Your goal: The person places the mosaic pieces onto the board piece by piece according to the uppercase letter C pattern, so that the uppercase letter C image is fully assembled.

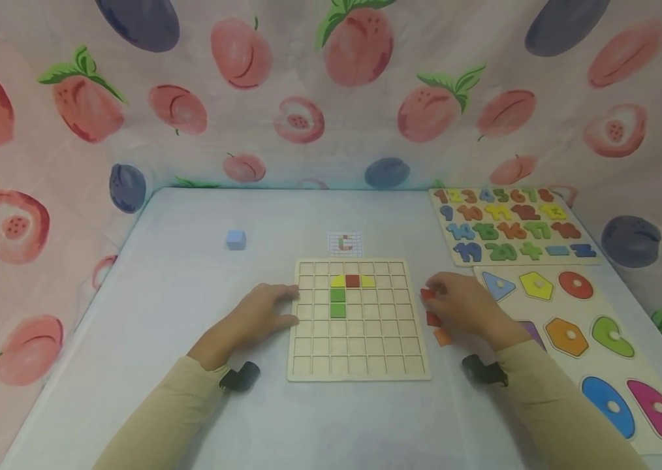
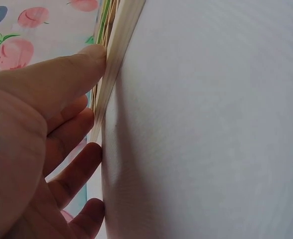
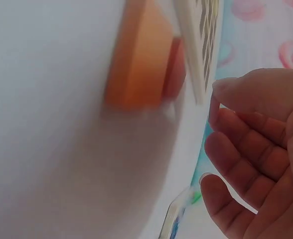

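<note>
A wooden grid board (image 1: 360, 365) lies flat in the middle of the table. On its squares sit two yellow curved pieces (image 1: 368, 281), a red square block (image 1: 352, 281) between them, and two green square blocks (image 1: 338, 303) in a column. My left hand (image 1: 257, 316) rests at the board's left edge, thumb and fingers spread along the side (image 2: 111, 64). Right of the board, my right hand (image 1: 463, 303) pinches a small red block (image 1: 427, 295) between thumb and forefinger. Nearer me lie another red block (image 1: 433, 319) and an orange block (image 1: 442, 337).
A small pattern card (image 1: 345, 244) lies just behind the board. A light blue cube (image 1: 236, 240) stands at the back left. On the right are a number puzzle board (image 1: 445, 245) and a shape puzzle board (image 1: 648, 365), partly under my right forearm.
</note>
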Demonstrator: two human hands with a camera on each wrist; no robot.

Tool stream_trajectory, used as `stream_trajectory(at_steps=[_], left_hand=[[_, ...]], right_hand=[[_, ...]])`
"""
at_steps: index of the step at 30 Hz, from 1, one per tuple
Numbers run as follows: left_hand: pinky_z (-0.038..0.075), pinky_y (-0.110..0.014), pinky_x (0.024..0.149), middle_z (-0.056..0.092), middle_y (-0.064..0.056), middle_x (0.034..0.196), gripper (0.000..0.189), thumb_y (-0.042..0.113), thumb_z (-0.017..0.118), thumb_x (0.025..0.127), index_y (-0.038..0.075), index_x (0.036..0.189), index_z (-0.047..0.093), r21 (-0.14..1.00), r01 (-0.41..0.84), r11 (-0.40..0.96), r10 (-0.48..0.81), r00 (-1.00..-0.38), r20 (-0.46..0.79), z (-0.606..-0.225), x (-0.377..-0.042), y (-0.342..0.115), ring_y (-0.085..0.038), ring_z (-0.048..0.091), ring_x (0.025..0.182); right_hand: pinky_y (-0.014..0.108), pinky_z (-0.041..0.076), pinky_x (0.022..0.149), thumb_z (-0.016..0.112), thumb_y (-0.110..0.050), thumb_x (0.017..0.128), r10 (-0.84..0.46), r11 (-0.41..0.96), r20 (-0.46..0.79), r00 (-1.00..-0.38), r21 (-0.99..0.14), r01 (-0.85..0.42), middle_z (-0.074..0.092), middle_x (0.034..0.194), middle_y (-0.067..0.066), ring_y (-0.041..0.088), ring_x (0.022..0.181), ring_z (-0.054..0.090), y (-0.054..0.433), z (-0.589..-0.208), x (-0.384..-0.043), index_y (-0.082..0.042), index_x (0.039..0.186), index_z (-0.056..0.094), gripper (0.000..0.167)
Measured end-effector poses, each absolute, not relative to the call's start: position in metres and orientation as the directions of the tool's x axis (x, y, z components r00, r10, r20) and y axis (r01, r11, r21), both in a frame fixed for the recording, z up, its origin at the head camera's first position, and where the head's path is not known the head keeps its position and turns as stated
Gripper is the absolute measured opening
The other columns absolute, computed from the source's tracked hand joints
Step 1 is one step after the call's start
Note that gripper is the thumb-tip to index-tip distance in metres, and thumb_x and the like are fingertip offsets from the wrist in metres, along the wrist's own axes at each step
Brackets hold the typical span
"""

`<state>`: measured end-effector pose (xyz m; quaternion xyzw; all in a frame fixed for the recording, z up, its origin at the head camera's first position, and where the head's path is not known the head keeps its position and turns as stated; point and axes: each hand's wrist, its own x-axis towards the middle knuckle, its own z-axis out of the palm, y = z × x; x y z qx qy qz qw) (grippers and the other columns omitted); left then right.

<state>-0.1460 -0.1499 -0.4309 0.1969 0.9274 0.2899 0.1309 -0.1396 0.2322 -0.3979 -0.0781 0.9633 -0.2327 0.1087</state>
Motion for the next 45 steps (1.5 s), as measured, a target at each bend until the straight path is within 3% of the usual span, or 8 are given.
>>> stream_trajectory(at_steps=[5, 14, 27, 33, 41, 45], left_hand=[[0.032, -0.047, 0.116, 0.055, -0.010, 0.144, 0.054, 0.022, 0.076, 0.090, 0.004, 0.138, 0.059, 0.586, 0.283, 0.759, 0.435, -0.890, -0.134, -0.431, -0.146, -0.150, -0.035, 0.044, 0.136], [0.032, -0.047, 0.116, 0.054, -0.010, 0.145, 0.054, 0.023, 0.076, 0.090, 0.005, 0.138, 0.059, 0.579, 0.272, 0.769, 0.427, -0.892, -0.149, -0.430, -0.147, -0.150, -0.034, 0.043, 0.137], [0.031, -0.047, 0.116, 0.054, -0.010, 0.145, 0.054, 0.023, 0.076, 0.090, 0.005, 0.138, 0.059, 0.583, 0.270, 0.766, 0.430, -0.890, -0.152, -0.429, -0.146, -0.149, -0.034, 0.042, 0.138], [0.031, -0.047, 0.117, 0.055, -0.011, 0.144, 0.053, 0.022, 0.076, 0.090, 0.004, 0.137, 0.059, 0.590, 0.266, 0.763, 0.430, -0.889, -0.156, -0.428, -0.145, -0.148, -0.034, 0.042, 0.138], [0.031, -0.048, 0.116, 0.055, -0.011, 0.143, 0.053, 0.022, 0.076, 0.090, 0.004, 0.137, 0.059, 0.585, 0.269, 0.765, 0.429, -0.890, -0.151, -0.428, -0.145, -0.149, -0.035, 0.042, 0.138], [0.032, -0.047, 0.116, 0.056, -0.012, 0.142, 0.052, 0.021, 0.076, 0.090, 0.003, 0.136, 0.060, 0.587, 0.284, 0.758, 0.437, -0.889, -0.134, -0.427, -0.145, -0.149, -0.035, 0.043, 0.137]], right_hand=[[0.042, 0.055, 0.076, 0.064, -0.017, 0.092, -0.228, 0.870, -0.193, -0.954, -0.481, -0.111, 0.067, 0.096, 0.008, 0.020, 0.076, 0.060, 0.218, -0.394, -0.139, 0.002, 0.122, 0.065, 0.035], [0.049, 0.053, 0.090, 0.069, -0.021, 0.093, -0.296, 0.880, -0.174, -0.939, -0.431, -0.198, 0.068, 0.104, 0.009, 0.028, 0.096, 0.059, 0.188, -0.390, -0.134, -0.002, 0.116, 0.068, 0.030], [0.041, 0.055, 0.083, 0.071, -0.016, 0.090, -0.365, 0.861, -0.131, -0.922, -0.424, -0.280, 0.069, 0.095, 0.003, 0.021, 0.085, 0.058, 0.153, -0.390, -0.133, -0.003, 0.110, 0.072, 0.024], [0.042, 0.055, 0.088, 0.072, -0.016, 0.089, -0.358, 0.872, -0.161, -0.920, -0.410, -0.267, 0.070, 0.101, 0.004, 0.022, 0.090, 0.060, 0.138, -0.392, -0.132, -0.004, 0.115, 0.072, 0.029], [0.033, 0.053, 0.075, 0.073, -0.020, 0.090, -0.419, 0.836, -0.136, -0.898, -0.443, -0.324, 0.064, 0.088, -0.002, 0.018, 0.080, 0.055, 0.127, -0.393, -0.126, -0.004, 0.113, 0.072, 0.028], [0.034, 0.054, 0.079, 0.073, -0.018, 0.090, -0.439, 0.826, -0.118, -0.891, -0.444, -0.348, 0.067, 0.093, -0.001, 0.017, 0.082, 0.056, 0.121, -0.393, -0.123, -0.005, 0.114, 0.072, 0.027]])
